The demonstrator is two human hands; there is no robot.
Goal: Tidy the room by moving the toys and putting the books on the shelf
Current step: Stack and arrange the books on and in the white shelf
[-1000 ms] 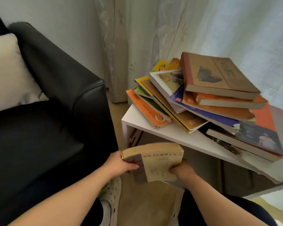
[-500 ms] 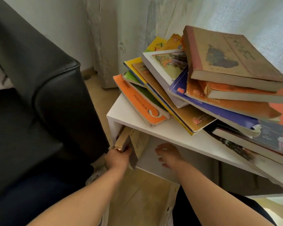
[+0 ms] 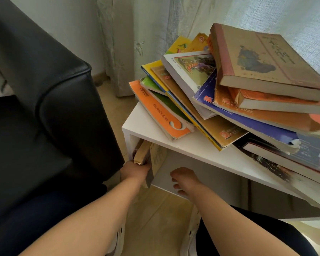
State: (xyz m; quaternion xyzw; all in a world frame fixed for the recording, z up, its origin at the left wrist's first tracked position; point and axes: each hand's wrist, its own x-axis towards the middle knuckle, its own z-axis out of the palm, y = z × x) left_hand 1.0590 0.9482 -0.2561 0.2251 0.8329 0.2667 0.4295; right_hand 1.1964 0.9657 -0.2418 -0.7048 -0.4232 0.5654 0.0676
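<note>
Left hand grips tan paperback, upright at left end inside white shelf; right hand at shelf's opening, fingers loose, holding nothing. Judged: one book nearly shelved; slumped book pile atop shelf left to do

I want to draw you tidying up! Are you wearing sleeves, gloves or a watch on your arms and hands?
No sleeves show: the left forearm and right forearm are bare right to the picture's edge. The left hand and right hand have no gloves, and neither wrist carries a watch or bracelet.
</note>
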